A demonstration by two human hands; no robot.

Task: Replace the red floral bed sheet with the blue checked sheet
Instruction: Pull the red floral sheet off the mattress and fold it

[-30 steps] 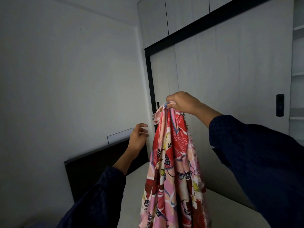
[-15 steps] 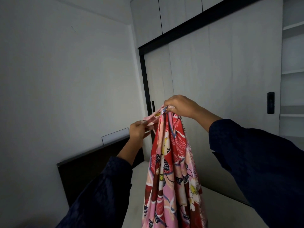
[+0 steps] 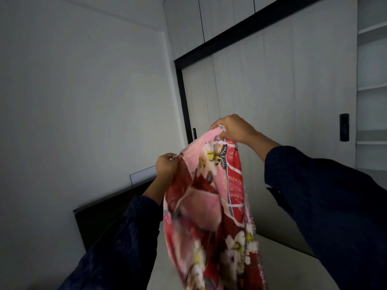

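- The red floral sheet (image 3: 209, 206) is off the bed, hanging in the air over the bare mattress (image 3: 282, 268).
- The right hand (image 3: 232, 128) is clenched round its top corner, up high. The left hand (image 3: 166, 166) pinches the edge a bit lower, close by.
- Looks like the take-off-and-fold step to me.
- Next I'd guess: slide the hands apart along that edge, fold it and dump it aside. The blue checked sheet isn't in shot, so it needs fetching.

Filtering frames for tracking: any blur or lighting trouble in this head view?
Head view: dim, flat light, no glare; lower part of the red floral sheet is smeared by motion blur; left hand and right hand gripping its top edge look fairly sharp; dark sleeves lose detail.
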